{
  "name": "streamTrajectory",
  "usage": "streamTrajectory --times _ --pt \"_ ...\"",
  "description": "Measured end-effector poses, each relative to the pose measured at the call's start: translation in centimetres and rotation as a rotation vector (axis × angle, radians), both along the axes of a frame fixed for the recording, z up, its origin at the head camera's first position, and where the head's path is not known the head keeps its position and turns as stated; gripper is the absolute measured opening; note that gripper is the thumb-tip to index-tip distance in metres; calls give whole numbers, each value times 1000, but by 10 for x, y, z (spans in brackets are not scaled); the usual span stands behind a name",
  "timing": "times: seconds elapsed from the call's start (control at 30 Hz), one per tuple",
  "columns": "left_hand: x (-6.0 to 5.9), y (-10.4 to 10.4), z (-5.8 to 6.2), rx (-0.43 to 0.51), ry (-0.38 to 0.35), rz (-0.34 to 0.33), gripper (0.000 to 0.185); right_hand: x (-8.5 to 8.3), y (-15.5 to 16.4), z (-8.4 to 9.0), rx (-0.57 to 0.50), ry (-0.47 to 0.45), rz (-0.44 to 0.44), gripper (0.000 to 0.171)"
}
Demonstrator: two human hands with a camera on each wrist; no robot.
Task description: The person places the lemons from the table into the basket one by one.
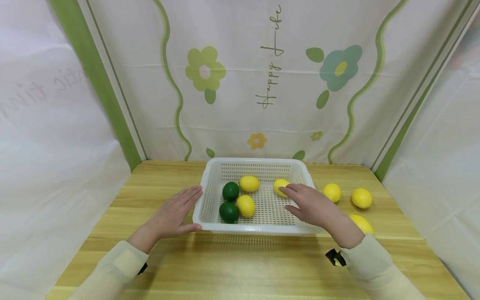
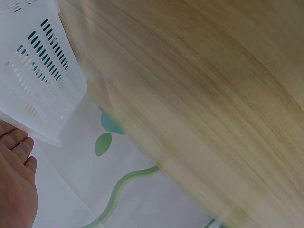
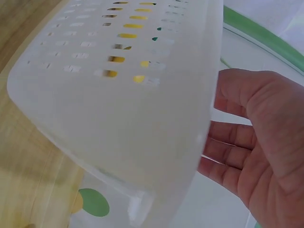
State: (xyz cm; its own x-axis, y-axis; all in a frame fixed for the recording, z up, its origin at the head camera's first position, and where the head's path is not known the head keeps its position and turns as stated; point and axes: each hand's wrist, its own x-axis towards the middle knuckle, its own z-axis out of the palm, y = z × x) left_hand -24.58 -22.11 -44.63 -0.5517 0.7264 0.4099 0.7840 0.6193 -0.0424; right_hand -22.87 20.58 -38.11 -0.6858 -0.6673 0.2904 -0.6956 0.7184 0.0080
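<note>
The biggest thing before me is the printed cloth backdrop, pale with wavy green lines and flowers, a green one at left and a teal one at right. Down its middle, turned sideways, runs handwriting that reads "Happy Life". On the left cloth wall there is fainter lettering, too blurred and cut off for me to read.

Below it lies the wooden table, light grain, with boards running left to right.

On the table's middle stands the white plastic basket, rectangular, with slotted walls and a perforated floor. It bears no label that I can see.

My left hand lies flat with fingers straight and together against the basket's left wall, the thumb near its front corner; it grips nothing. My right hand reaches over the basket's right rim, fingers extended and slightly spread, the fingertips touching a yellow lemon at the right of the basket floor. I am not curled round it.

Inside the basket, left of centre, sit two more yellow lemons and two dark green limes, close together in a cluster.

Outside, on the table to the right of the basket, lie three loose lemons, one partly behind my right wrist.
</note>
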Motion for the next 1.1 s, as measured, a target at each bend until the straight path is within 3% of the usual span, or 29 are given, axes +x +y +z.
streamTrajectory --times 0.57,1.1 --pt "-1 0 -2 1 8 0 97 10 34 5 -94 156 7 54" --pt "-2 1 -4 7 12 -1 96 17 71 8 -123 233 -45 61"
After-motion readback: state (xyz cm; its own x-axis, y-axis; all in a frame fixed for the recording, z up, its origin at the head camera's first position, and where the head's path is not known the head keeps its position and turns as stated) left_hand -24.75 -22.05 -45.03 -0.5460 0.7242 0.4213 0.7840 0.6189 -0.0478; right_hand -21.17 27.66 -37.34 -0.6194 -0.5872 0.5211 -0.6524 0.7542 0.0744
